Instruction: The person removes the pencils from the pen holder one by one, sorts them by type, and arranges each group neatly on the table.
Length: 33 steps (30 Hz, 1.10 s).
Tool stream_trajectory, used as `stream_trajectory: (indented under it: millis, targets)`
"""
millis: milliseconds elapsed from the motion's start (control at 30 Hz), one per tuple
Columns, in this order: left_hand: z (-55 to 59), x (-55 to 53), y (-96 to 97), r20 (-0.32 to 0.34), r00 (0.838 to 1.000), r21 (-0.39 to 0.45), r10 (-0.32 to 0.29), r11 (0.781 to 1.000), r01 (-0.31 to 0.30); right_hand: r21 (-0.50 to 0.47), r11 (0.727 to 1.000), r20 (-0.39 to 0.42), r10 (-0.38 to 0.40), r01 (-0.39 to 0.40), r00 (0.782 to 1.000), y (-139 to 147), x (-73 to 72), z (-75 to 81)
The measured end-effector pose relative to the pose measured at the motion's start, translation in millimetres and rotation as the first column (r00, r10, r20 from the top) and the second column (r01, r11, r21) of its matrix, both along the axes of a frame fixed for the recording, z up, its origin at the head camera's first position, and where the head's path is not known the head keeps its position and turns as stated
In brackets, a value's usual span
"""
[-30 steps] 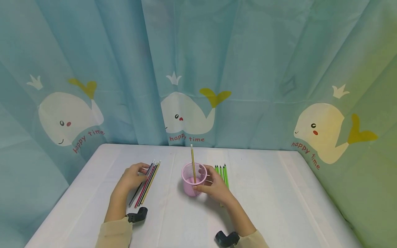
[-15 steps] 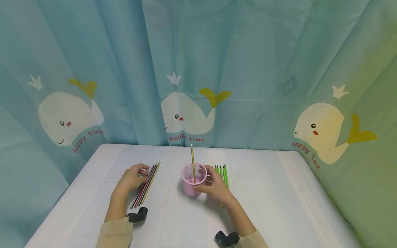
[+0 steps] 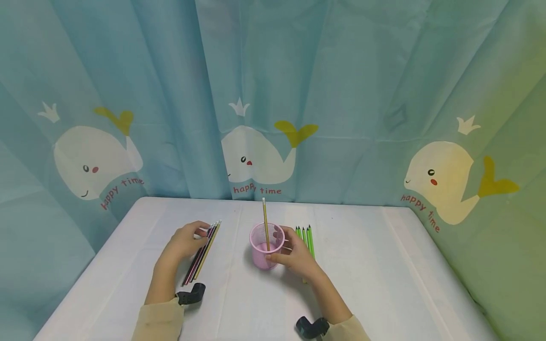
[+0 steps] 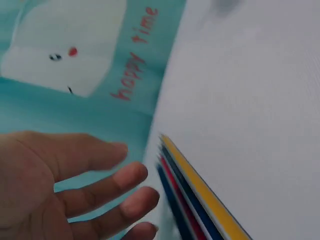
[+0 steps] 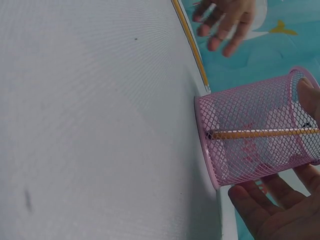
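My right hand (image 3: pixel 298 258) grips a pink mesh pencil cup (image 5: pixel 250 112) by its side, with the thumb at the rim. One yellow pencil (image 3: pixel 265 215) stands in the cup, leaning slightly. To the left, my left hand (image 3: pixel 182 244) is beside a row of pencils (image 3: pixel 204 252) lying side by side on the table, in dark, red and yellow colours. In the left wrist view its fingers (image 4: pixel 132 204) are spread and loosely bent, apart from these pencils (image 4: pixel 195 192), with nothing held.
Several green pencils (image 3: pixel 310 241) lie on the white table (image 3: pixel 384 284) behind and right of my right hand, partly hidden by it. A blue curtain (image 3: pixel 362 94) with whale prints hangs along the table's far edge.
The dark and red pencils have shifted right, closer against the yellow one. My left hand has moved slightly up and right. The right hand and cup have stayed put.
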State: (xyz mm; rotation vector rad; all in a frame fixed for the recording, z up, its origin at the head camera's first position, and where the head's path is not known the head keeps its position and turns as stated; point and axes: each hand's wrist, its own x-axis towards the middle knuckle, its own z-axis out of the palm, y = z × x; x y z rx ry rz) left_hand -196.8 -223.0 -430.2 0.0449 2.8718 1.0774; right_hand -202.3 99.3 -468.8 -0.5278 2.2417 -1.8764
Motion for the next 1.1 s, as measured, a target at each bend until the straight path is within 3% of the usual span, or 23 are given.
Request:
stream_trajectory:
  millis: [133,267,300,400,533,667,733,900,1033,1100]
  targets:
    - [9.9,0.3,15.0,-0.097,0.989,0.072,-0.112,0.99,0.12,0.002,1.0,0.011,-0.006,0.006,1.0,0,0.4,1.5]
    - [16.1,-1.9,33.5,-0.208,0.951,0.189,-0.231,0.944,0.27,0.008,1.0,0.007,-0.012,0.012,1.0,1,0.5,3.0]
    - [17.1,-2.5,38.2,-0.227,0.94,0.236,-0.256,0.922,0.308,0.009,1.0,0.008,-0.014,0.013,1.0,1,0.6,3.3]
    - [18.7,-5.2,53.8,-0.254,0.927,0.414,-0.277,0.835,0.363,0.015,1.0,0.006,-0.018,0.018,1.0,1,0.3,3.8]
    - [16.5,-10.0,72.3,-0.266,0.939,0.628,-0.219,0.7,0.341,0.014,1.0,0.007,-0.022,0.022,1.0,1,-0.9,4.1]
    - [9.3,-16.0,84.8,-0.258,0.954,0.751,-0.151,0.59,0.297,-0.001,1.0,0.004,-0.01,0.01,1.0,0,-1.7,5.1]
    - [4.7,-19.2,89.7,-0.235,0.962,0.79,-0.14,0.549,0.273,-0.007,1.0,0.002,-0.001,0.001,1.0,0,-1.7,5.4]
    - [-4.2,-25.5,101.6,-0.163,0.977,0.827,-0.139,0.52,0.212,0.003,1.0,-0.004,-0.002,0.002,1.0,-1,-0.8,3.5]
    - [-4.4,-30.8,111.0,-0.084,0.991,0.859,-0.105,0.496,0.126,0.002,1.0,-0.001,-0.004,0.004,1.0,-1,0.5,2.0]
    - [-3.8,-34.0,114.9,-0.036,0.995,0.86,-0.093,0.505,0.079,-0.001,1.0,0.003,-0.005,0.005,1.0,-1,1.4,2.1]
